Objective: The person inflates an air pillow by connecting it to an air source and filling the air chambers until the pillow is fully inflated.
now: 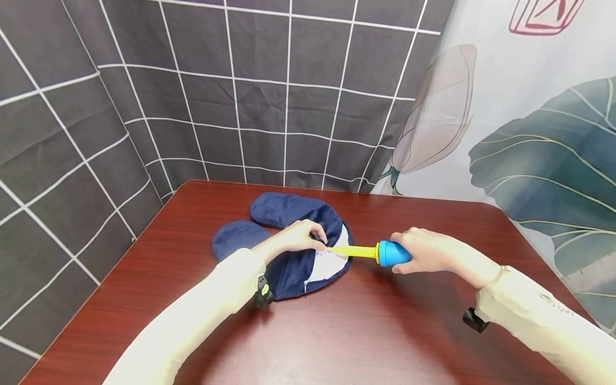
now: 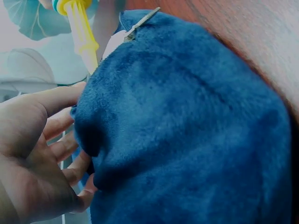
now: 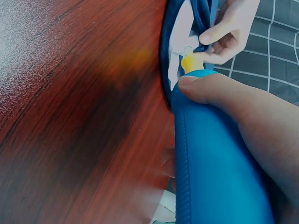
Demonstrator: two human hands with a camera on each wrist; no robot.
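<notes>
A navy plush U-shaped neck pillow [image 1: 289,275] lies on the table, its zipper undone and the white inside [image 1: 327,266] showing. My left hand [image 1: 300,235] pinches the pillow at the edge of this opening. From the right, my right hand [image 1: 423,250] grips the blue body [image 3: 215,158] of what looks like a hand pump [image 1: 392,253]. Its yellow nozzle [image 2: 83,35] points left, with the tip at the white inside beside my left fingers. Whether the tip sits inside a valve is hidden. The zipper pull [image 2: 144,22] hangs by the near edge.
The reddish-brown wooden table [image 1: 308,342] runs under both arms. Behind it and to the left hangs a dark grey cloth [image 1: 260,107] with a white grid. A pale curtain with leaf prints [image 1: 553,149] hangs at the right. Each wrist carries a small black device [image 1: 475,321].
</notes>
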